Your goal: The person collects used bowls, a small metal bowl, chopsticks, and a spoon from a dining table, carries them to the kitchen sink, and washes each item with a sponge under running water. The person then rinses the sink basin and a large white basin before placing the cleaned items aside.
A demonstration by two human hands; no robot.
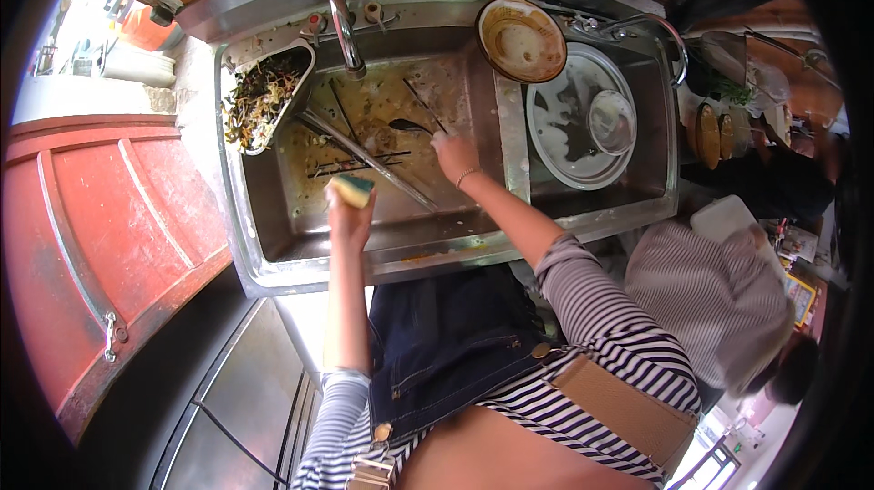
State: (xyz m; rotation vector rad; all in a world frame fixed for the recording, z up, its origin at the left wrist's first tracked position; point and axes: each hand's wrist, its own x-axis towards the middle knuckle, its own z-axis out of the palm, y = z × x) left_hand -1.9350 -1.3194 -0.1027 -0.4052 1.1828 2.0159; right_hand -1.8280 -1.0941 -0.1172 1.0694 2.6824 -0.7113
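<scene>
My left hand is closed round a yellow sponge with a green scouring side, above the near part of the left sink basin. Over the same basin, my right hand has its fingers pinched at the handle of a dark spoon. A dark chopstick also runs to those fingertips; whether it is gripped too, I cannot tell. Murky water and food bits cover the basin floor. Several more chopsticks lie there, and a long metal bar slants across.
A strainer of food scraps fills the far left corner, beside the faucet. A brown-rimmed bowl rests on the divider. The right basin holds a large white basin with a clear bowl. Another person's striped sleeve is at right.
</scene>
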